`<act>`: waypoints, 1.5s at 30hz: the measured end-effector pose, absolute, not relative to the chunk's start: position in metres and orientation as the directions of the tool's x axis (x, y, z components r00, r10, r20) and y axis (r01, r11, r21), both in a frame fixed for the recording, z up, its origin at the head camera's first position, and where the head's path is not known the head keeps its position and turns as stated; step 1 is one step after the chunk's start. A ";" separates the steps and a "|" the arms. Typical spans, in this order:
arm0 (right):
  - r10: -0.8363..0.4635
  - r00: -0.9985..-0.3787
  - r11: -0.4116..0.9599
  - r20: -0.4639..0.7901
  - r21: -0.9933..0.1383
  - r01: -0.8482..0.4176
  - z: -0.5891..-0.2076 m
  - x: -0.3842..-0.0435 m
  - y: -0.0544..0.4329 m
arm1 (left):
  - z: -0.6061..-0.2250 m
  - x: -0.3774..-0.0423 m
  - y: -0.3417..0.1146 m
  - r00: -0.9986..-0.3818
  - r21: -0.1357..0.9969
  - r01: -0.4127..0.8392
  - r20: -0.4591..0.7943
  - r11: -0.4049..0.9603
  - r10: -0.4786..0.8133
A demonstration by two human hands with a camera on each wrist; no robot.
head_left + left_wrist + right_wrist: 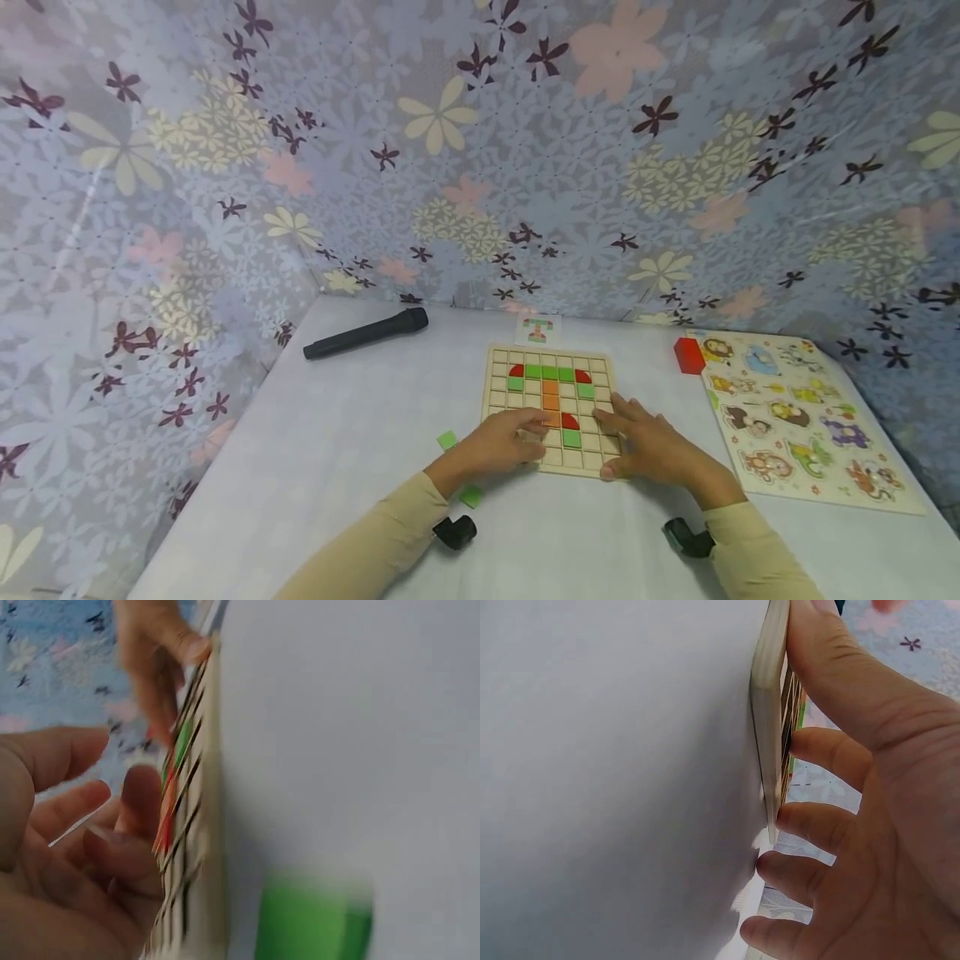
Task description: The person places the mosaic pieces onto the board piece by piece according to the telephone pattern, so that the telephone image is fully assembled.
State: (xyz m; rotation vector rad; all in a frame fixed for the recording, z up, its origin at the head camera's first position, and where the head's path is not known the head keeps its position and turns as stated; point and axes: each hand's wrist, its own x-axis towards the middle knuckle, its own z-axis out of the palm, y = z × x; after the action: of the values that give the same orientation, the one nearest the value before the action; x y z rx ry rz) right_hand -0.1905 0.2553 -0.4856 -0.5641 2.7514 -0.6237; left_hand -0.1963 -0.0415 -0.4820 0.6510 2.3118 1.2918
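A wooden grid board (517, 458) lies on the table, carrying green square tiles (549, 372), orange square tiles (551, 389) and red quarter-round tiles (570, 421). My left hand (498, 442) hovers over its lower left part, fingers loosely bent near the lowest orange tile. In the left wrist view no piece shows between the left fingers (124, 859). My right hand (652, 446) rests on the board's right side, thumb at the near right corner and fingers spread along the edge. Loose green tiles (471, 497) lie beside the left forearm, one blurred close to the left wrist camera.
A small card (538, 329) printed with a coloured tile pattern lies behind the board. Farther left is a black microphone (366, 333). To the right are a red block (689, 356) and an animal puzzle board (810, 417). A flowered cloth (480, 167) hangs behind the table.
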 end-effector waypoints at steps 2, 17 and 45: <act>-0.423 -0.891 0.831 -0.164 -0.462 -0.310 -0.485 -0.190 0.255 | -0.480 -0.200 -0.064 -0.842 0.812 0.273 -0.058 0.517 0.536; -0.427 -0.891 0.836 -0.154 -0.442 -0.325 -0.485 -0.185 0.258 | -0.488 -0.200 -0.147 -0.866 0.537 0.387 -0.068 0.750 0.495; -0.420 -0.889 0.845 -0.181 -0.434 -0.311 -0.484 -0.187 0.255 | -0.488 -0.195 -0.097 -0.936 0.946 0.025 -0.091 0.322 0.341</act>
State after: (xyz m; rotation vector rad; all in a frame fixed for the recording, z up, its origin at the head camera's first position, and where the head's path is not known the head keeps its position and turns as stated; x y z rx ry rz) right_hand -0.1873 0.2548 -0.4837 -0.5566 2.7542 -0.5820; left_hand -0.1952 -0.0970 -0.4879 0.3297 2.3172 1.6509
